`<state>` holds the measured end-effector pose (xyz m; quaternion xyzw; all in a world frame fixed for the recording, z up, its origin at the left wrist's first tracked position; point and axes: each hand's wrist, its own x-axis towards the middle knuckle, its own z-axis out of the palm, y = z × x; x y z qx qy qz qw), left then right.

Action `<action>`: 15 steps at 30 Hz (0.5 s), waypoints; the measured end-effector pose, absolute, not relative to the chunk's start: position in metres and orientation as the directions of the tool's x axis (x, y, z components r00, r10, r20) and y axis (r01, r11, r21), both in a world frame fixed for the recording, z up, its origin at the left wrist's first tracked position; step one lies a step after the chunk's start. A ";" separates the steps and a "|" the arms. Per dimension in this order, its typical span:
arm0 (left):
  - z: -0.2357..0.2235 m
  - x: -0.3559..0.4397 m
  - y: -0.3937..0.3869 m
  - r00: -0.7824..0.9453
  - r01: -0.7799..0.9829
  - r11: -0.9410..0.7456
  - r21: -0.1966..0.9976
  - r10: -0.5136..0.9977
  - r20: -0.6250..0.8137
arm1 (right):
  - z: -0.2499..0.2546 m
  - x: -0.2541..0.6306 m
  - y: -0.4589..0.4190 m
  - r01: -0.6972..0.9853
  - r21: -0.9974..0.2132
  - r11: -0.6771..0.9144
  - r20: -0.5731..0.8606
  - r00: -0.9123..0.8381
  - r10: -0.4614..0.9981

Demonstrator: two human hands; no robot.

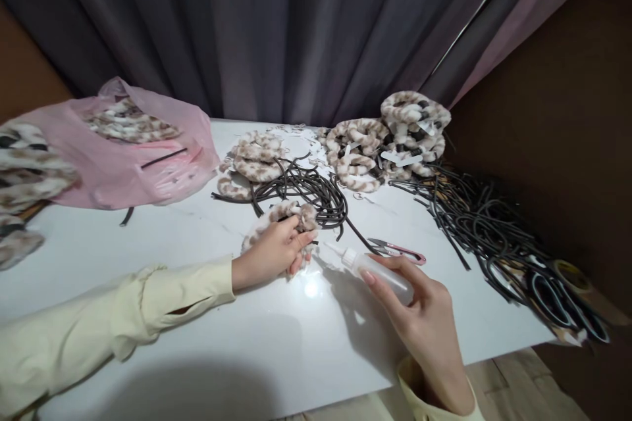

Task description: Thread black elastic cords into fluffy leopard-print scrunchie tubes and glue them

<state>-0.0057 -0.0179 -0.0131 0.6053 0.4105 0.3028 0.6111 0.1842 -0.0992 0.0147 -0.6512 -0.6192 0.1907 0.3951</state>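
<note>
My left hand (pixel 279 247) is closed on a spotted plush ring (pixel 259 227) of cream and brown fur, near the middle of the table. A short dark cord end (pixel 315 243) shows beside its fingertips. In my right hand (pixel 419 302) is a translucent squeeze bottle (pixel 388 277) with a white cap and thin nozzle. The bottle is tilted, its nozzle pointing left toward the plush ring, with a small gap between them. Just behind the bottle lies a pair of pink-handled thread snips (pixel 397 250).
A coil of black cords (pixel 316 187) lies behind my left hand. Spotted plush rings (pixel 259 154) sit behind it, with a taller pile (pixel 415 118) at right. More black cords (pixel 474 210) cover the right edge. A pink plastic bag (pixel 118 171) with plush pieces stands left.
</note>
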 end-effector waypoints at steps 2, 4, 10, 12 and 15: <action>-0.014 -0.006 -0.018 0.484 0.156 0.041 0.987 0.868 -0.113 | 0.014 0.180 -0.098 0.666 -0.740 0.095 0.261 0.154 0.953; -0.013 -0.006 -0.018 0.485 0.190 0.006 0.982 0.869 -0.099 | 0.013 0.176 -0.097 0.678 -0.727 0.108 0.277 0.146 0.950; -0.009 -0.006 -0.019 0.480 0.252 -0.023 0.968 0.871 -0.104 | 0.009 0.173 -0.095 0.697 -0.708 0.115 0.287 0.136 0.948; -0.009 -0.007 -0.020 0.483 0.253 -0.034 0.967 0.870 -0.096 | 0.008 0.173 -0.095 0.699 -0.707 0.112 0.288 0.139 0.947; -0.010 -0.007 -0.020 0.487 0.248 -0.043 0.968 0.869 -0.087 | 0.007 0.173 -0.095 0.689 -0.717 0.107 0.276 0.140 0.951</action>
